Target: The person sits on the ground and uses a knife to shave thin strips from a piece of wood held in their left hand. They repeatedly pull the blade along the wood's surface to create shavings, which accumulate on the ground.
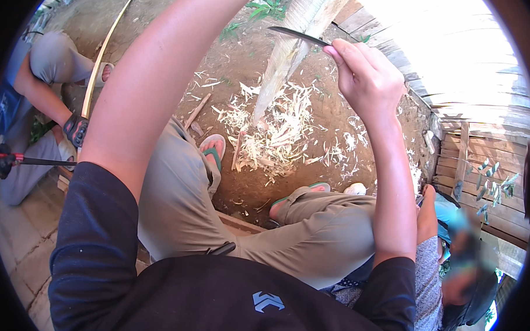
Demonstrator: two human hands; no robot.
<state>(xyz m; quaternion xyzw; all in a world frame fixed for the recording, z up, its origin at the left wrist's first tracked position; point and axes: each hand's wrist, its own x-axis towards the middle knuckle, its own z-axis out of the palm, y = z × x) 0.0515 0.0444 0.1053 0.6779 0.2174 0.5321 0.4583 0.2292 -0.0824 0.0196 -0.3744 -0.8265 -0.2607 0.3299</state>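
Observation:
My right hand (367, 75) is raised at the upper right, thumb and fingers closed on a knife (299, 35). Its dark, slim blade points left with a slight curve, and my fingers hide the rest of it. Behind the blade a pale, roughly hewn wooden post (286, 61) slants down, its narrow lower end among wood shavings (278, 131) on the ground. My left forearm (182, 40) reaches up past the top edge, so the left hand is out of the picture.
Wood shavings spread over bare soil around my sandalled feet (213, 149). At left sits a person whose gloved hand (75, 130) is at a long bent wooden strip (102, 55). Another person (448, 277) sits close on my right. A plank wall (481, 155) stands at right.

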